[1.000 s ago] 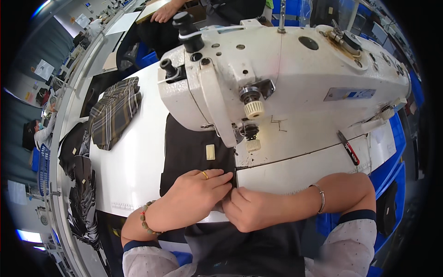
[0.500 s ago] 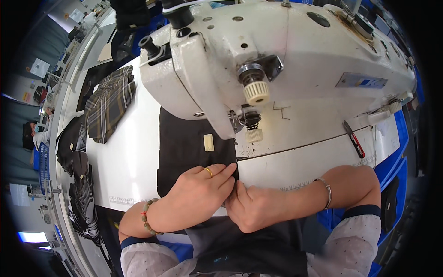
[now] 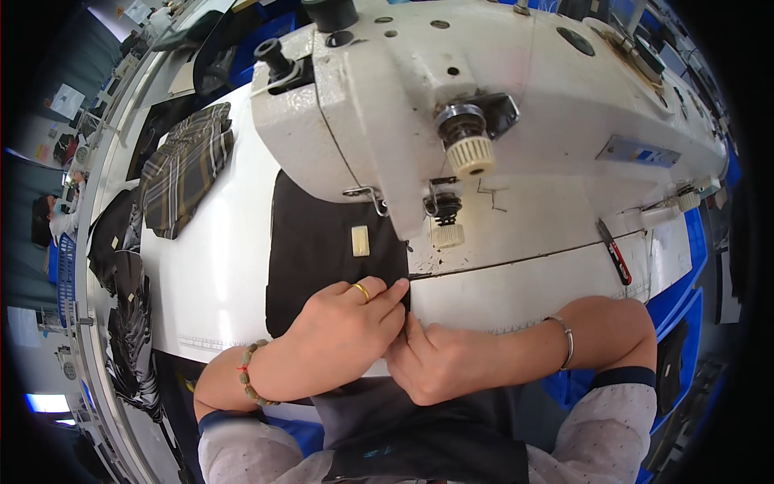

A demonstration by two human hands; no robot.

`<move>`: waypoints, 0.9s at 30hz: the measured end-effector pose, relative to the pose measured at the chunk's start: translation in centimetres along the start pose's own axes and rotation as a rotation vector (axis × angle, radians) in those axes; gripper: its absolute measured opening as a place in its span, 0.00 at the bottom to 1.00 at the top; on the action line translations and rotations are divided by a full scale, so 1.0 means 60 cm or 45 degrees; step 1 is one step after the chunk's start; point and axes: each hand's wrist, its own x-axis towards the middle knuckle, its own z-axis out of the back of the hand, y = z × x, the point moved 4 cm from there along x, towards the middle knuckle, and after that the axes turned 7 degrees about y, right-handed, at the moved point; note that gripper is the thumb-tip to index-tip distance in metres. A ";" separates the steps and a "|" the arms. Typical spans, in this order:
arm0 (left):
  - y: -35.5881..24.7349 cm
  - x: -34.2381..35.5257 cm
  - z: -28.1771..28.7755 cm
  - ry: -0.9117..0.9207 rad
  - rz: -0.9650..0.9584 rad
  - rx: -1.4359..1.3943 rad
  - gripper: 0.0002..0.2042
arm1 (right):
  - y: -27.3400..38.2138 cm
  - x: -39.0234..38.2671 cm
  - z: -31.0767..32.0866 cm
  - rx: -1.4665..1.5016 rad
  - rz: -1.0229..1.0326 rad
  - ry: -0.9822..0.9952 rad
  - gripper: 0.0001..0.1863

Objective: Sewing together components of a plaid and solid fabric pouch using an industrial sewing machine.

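Note:
A black fabric piece (image 3: 322,234) lies flat under the head of the white sewing machine (image 3: 387,121), with a small cream-coloured tab (image 3: 360,240) on top of it. My left hand (image 3: 343,327), with a ring and a bead bracelet, rests over the near part of the fabric. Its fingers are bent and press together at the right edge. Just nearer, my right hand (image 3: 431,363) is closed on that same edge, thumb and forefinger pinched close to the left fingertips. The cloth between the hands is mostly hidden.
A red and black utility knife (image 3: 615,252) lies on the table at the right. Folded plaid fabric (image 3: 187,169) lies at the left, beside a heap of dark fabric pieces (image 3: 129,315). Blue bins (image 3: 685,315) stand at the right. Another person (image 3: 60,214) sits far left.
The whole view has shifted slightly, so the machine head appears farther right. Both hands keep their places at the fabric's right edge, with only slight finger movement.

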 end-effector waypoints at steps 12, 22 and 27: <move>0.066 0.038 -0.006 -0.283 0.064 0.069 0.09 | -0.055 0.008 -0.023 -0.058 -0.177 0.131 0.15; 0.062 0.035 0.003 -0.385 0.206 -0.062 0.16 | -0.071 -0.002 -0.017 0.004 -0.286 0.255 0.18; 0.056 0.027 0.003 -0.416 0.155 -0.067 0.19 | -0.061 -0.009 -0.018 0.013 -0.314 0.194 0.20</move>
